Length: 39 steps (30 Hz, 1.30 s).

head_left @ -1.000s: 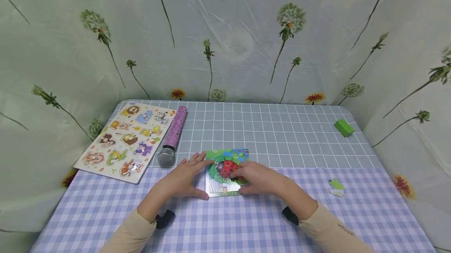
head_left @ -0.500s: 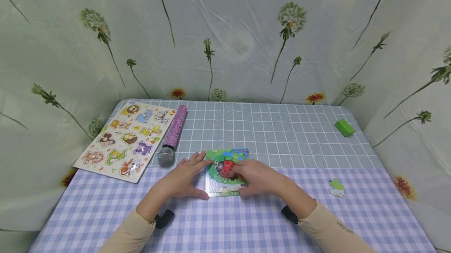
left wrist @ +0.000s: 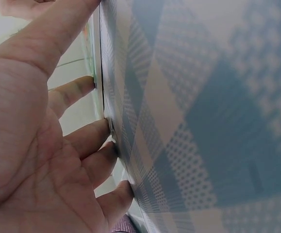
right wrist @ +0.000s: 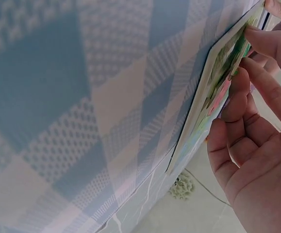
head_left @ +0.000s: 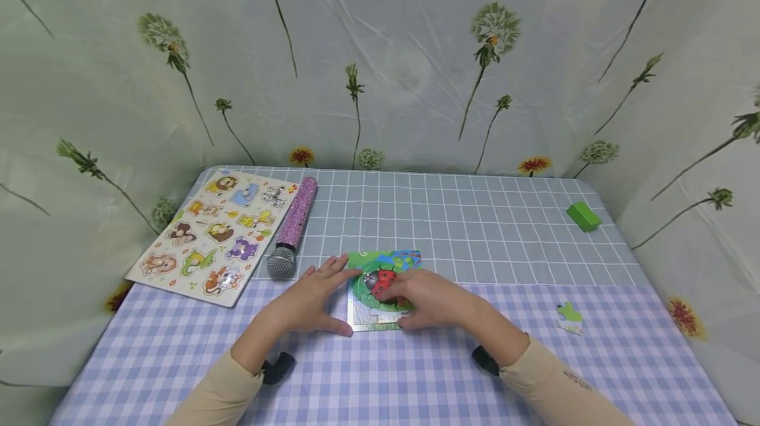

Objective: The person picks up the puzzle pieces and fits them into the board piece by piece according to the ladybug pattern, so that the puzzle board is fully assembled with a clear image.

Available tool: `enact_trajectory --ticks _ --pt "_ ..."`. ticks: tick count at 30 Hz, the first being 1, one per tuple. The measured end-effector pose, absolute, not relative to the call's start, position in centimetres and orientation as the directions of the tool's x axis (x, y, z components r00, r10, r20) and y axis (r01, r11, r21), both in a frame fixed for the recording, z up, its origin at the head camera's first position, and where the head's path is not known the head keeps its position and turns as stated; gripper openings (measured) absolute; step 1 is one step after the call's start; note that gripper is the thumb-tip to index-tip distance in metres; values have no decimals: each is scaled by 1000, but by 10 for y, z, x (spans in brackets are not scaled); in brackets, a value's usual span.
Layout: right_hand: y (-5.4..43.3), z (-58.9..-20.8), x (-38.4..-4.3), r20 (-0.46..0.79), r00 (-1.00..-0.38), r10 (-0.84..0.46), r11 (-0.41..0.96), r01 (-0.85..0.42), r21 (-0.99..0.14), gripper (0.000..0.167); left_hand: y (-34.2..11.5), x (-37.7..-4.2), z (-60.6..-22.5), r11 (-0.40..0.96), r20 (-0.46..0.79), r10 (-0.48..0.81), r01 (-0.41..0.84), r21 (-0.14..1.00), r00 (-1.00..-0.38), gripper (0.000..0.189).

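Note:
A ladybug jigsaw puzzle in a shallow board lies at the table's middle, near the front cloth's back edge. My left hand has spread fingers along its left side, fingertips down at the board's edge. Over the puzzle's right part, my right hand bends its fingers and thumb onto a puzzle piece by the red ladybug; in the right wrist view the red piece looks slightly raised, mostly hidden by the fingers. A loose green-and-white puzzle piece lies to the right.
An animal peg board lies at the left beside a microphone with a glittery pink handle. A green block sits at the back right. A flowered curtain hangs behind the table.
My right hand's fingertips have shifted slightly left over the ladybug, and its thumb moved a little with them. The left hand stays in place. The loose piece has not been touched.

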State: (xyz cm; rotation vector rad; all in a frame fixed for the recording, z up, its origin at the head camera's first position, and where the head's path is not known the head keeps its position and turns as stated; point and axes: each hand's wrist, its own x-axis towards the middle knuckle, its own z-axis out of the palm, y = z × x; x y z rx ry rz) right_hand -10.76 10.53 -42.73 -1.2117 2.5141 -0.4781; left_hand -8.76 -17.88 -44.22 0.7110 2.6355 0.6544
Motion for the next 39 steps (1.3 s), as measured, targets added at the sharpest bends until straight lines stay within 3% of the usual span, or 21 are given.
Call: enact_trajectory --ticks 28,39 --pt "109 -427 -111 -142 -552 -822 556 -721 -414 46 -179 -89 -444 768 -192 540 387 511 -819 109" --pt "108 -429 -111 -105 -538 -836 534 -756 -380 34 -180 -89 -448 766 -183 542 393 509 -820 109"
